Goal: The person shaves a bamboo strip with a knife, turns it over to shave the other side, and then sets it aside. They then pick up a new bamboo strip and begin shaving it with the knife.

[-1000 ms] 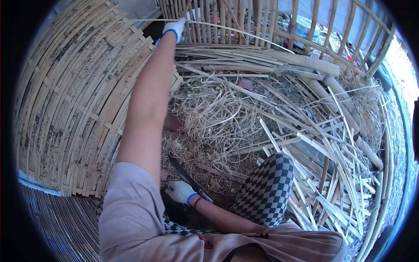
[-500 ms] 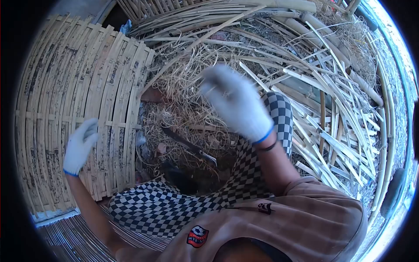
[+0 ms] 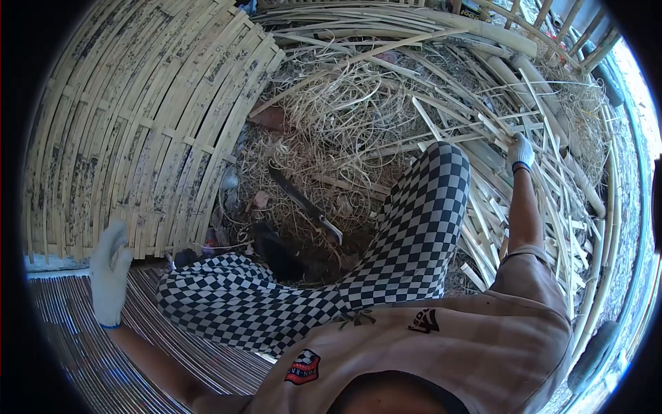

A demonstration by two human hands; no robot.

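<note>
My left hand (image 3: 110,276), in a white glove with a blue cuff, is raised by the near edge of a woven bamboo panel (image 3: 131,131). Its fingers point away from me, with the thumb apart, and it holds nothing. Out to the right, my gloved right hand (image 3: 520,150) reaches into a heap of split bamboo strips (image 3: 545,214). Its fingers are closed at the end of a pale bamboo strip (image 3: 493,131); part of the grip is hidden. A knife (image 3: 303,200) with a dark blade lies on the ground between my legs.
Curly bamboo shavings (image 3: 331,110) cover the ground ahead. Thick bamboo poles (image 3: 531,83) lie at the back right. A ribbed slatted surface (image 3: 207,359) is under me on the left. My bent legs in checkered trousers (image 3: 414,228) flank the knife.
My right hand has swung from above the shavings out to the bamboo strips on the right. The left hand is nearer the panel's near edge. The camera view has shifted.
</note>
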